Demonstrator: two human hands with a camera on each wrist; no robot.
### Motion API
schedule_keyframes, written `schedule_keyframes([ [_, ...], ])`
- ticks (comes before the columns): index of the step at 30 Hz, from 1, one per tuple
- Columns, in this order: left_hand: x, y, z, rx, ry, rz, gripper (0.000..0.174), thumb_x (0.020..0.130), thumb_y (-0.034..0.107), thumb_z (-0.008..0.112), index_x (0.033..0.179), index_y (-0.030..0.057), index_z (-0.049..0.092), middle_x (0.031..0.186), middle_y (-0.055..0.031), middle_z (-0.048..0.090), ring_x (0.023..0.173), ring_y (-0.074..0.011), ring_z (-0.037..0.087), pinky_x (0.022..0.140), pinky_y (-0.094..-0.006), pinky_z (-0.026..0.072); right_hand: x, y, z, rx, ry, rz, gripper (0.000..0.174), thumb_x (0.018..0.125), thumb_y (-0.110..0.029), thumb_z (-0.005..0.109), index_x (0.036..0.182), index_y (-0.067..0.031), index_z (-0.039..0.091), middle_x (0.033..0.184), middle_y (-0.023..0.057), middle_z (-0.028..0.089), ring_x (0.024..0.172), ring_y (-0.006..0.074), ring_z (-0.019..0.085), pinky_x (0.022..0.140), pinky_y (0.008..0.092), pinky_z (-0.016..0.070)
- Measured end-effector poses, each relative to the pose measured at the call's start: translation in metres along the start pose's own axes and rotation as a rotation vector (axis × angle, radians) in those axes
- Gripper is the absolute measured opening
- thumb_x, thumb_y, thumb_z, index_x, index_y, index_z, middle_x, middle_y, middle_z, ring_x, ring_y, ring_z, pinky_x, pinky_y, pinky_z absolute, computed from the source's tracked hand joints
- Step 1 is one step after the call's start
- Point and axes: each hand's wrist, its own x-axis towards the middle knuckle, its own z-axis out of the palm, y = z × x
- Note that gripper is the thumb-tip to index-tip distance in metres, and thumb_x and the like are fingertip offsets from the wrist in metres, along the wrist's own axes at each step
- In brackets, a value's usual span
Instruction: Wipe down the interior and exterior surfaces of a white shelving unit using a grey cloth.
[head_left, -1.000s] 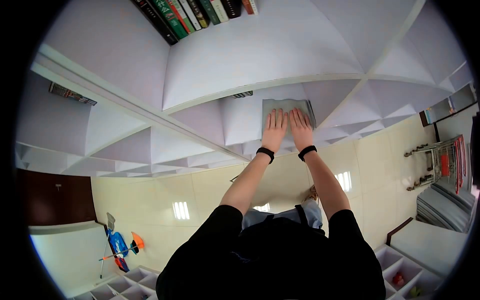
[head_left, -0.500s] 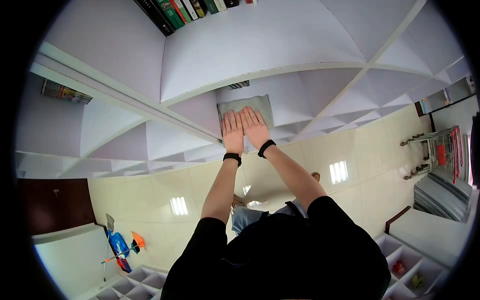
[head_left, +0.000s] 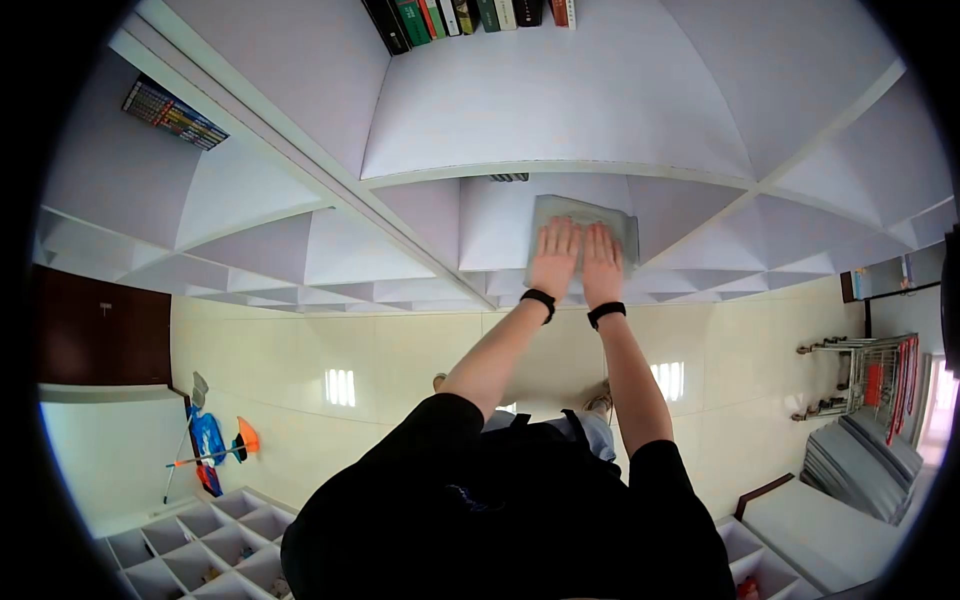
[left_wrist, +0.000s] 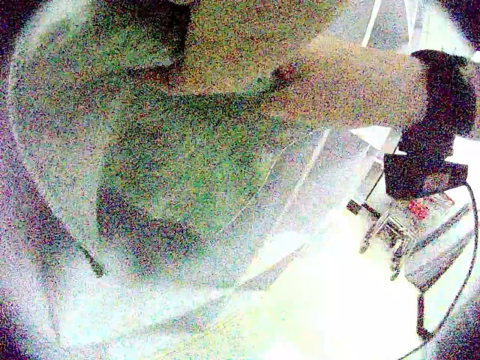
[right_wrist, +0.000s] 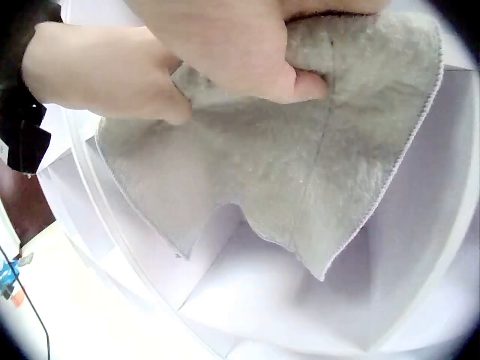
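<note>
A grey-green cloth [head_left: 580, 207] lies on the surface of a white shelf compartment, under both hands. My left hand [head_left: 555, 255] and right hand [head_left: 602, 262] press on it side by side, fingers straight and pointing away from the body. The right wrist view shows the cloth [right_wrist: 255, 150] with stitched edges, two corners hanging over the shelf's edge, and thumbs resting along it. In the grainy left wrist view the cloth [left_wrist: 180, 165] hangs below the hands.
Books [head_left: 480, 15] stand in the compartment above, and a row of small books [head_left: 175, 112] at the left. Tiled floor [head_left: 440, 340] lies below. A cart [head_left: 870, 380] stands at the right, cleaning tools [head_left: 215, 440] at the left, and cubbies [head_left: 200, 545] behind.
Both hands and the cloth moved left across the shelf, then back right. The head view has shifted too.
</note>
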Motion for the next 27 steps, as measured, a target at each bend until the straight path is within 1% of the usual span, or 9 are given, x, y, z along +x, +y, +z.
schedule_keyframes([
  [2, 0.012, 0.023, 0.008, -0.038, 0.021, 0.031, 0.064, 0.099, 0.016, 0.052, 0.160, 0.0030, 0.038, 0.167, -0.0184, 0.036, 0.156, -0.0401, 0.030, 0.129, -0.0535, 0.0216, -0.003, 0.021, -0.006, 0.060, -0.026, 0.086, 0.062, 0.102, -0.012, 0.048, 0.162, -0.0033, 0.036, 0.169, 0.0123, 0.036, 0.158, 0.0253, 0.031, 0.128, 0.0468, 0.0260],
  [7, 0.021, 0.027, 0.003, -0.082, -0.046, 0.081, 0.083, 0.089, 0.021, 0.068, 0.163, 0.0034, 0.034, 0.169, -0.0218, 0.030, 0.158, -0.0423, 0.024, 0.129, -0.0551, 0.0176, 0.003, 0.038, -0.001, 0.255, -0.081, 0.058, 0.088, 0.087, -0.017, 0.069, 0.164, 0.0000, 0.028, 0.170, 0.0224, 0.030, 0.159, 0.0359, 0.027, 0.130, 0.0500, 0.0231],
  [13, 0.037, 0.019, 0.000, -0.120, -0.201, 0.110, 0.111, 0.074, 0.033, 0.084, 0.165, 0.0035, 0.029, 0.173, -0.0203, 0.022, 0.161, -0.0416, 0.016, 0.131, -0.0553, 0.0116, 0.025, 0.042, -0.009, 0.221, -0.335, 0.056, 0.102, 0.084, -0.015, 0.072, 0.168, -0.0020, 0.016, 0.175, 0.0199, 0.014, 0.163, 0.0342, 0.013, 0.131, 0.0494, 0.0175],
  [16, 0.043, 0.013, 0.003, -0.188, -0.218, 0.135, 0.112, 0.075, 0.043, 0.081, 0.165, 0.0032, 0.027, 0.172, -0.0224, 0.023, 0.160, -0.0426, 0.016, 0.130, -0.0559, 0.0125, 0.035, 0.049, -0.026, 0.284, -0.485, 0.045, 0.106, 0.082, -0.013, 0.072, 0.169, -0.0035, 0.012, 0.176, 0.0203, 0.009, 0.164, 0.0347, 0.009, 0.132, 0.0489, 0.0146],
  [17, 0.045, 0.012, 0.005, -0.176, -0.239, 0.141, 0.119, 0.074, 0.051, 0.081, 0.166, 0.0037, 0.023, 0.172, -0.0228, 0.020, 0.161, -0.0425, 0.014, 0.131, -0.0556, 0.0102, 0.040, 0.051, -0.033, 0.300, -0.541, 0.036, 0.103, 0.085, -0.017, 0.068, 0.169, -0.0042, 0.011, 0.176, 0.0220, 0.009, 0.164, 0.0361, 0.007, 0.132, 0.0492, 0.0126],
  [20, 0.047, 0.013, -0.011, -0.090, -0.343, 0.138, 0.121, 0.074, 0.054, 0.080, 0.167, 0.0042, 0.022, 0.174, -0.0235, 0.017, 0.162, -0.0429, 0.011, 0.131, -0.0555, 0.0089, 0.050, 0.066, -0.005, 0.398, -0.527, 0.026, 0.095, 0.091, -0.022, 0.061, 0.169, -0.0039, 0.011, 0.176, 0.0230, 0.008, 0.164, 0.0362, 0.006, 0.132, 0.0493, 0.0123],
  [23, 0.043, 0.012, -0.026, -0.109, -0.413, 0.117, 0.117, 0.080, 0.058, 0.074, 0.168, 0.0047, 0.020, 0.174, -0.0240, 0.014, 0.162, -0.0435, 0.007, 0.131, -0.0557, 0.0073, 0.046, 0.074, 0.000, 0.478, -0.509, -0.046, 0.087, 0.095, -0.027, 0.054, 0.169, -0.0056, 0.014, 0.176, 0.0216, 0.010, 0.164, 0.0349, 0.006, 0.132, 0.0494, 0.0118],
  [26, 0.029, 0.004, -0.024, -0.314, -0.422, 0.036, 0.109, 0.087, 0.059, 0.066, 0.168, 0.0055, 0.019, 0.175, -0.0241, 0.012, 0.162, -0.0439, 0.004, 0.131, -0.0555, 0.0055, 0.039, 0.062, -0.013, 0.400, -0.539, -0.069, 0.079, 0.099, -0.027, 0.049, 0.170, -0.0100, 0.017, 0.177, 0.0133, 0.012, 0.164, 0.0296, 0.007, 0.133, 0.0484, 0.0108],
  [27, 0.025, 0.001, -0.016, -0.301, -0.442, 0.007, 0.099, 0.094, 0.060, 0.056, 0.169, 0.0071, 0.019, 0.175, -0.0223, 0.013, 0.162, -0.0427, 0.003, 0.131, -0.0542, 0.0041, 0.036, 0.052, -0.029, 0.363, -0.556, -0.063, 0.077, 0.100, -0.026, 0.048, 0.170, -0.0111, 0.020, 0.177, 0.0132, 0.014, 0.164, 0.0287, 0.009, 0.132, 0.0497, 0.0122],
])
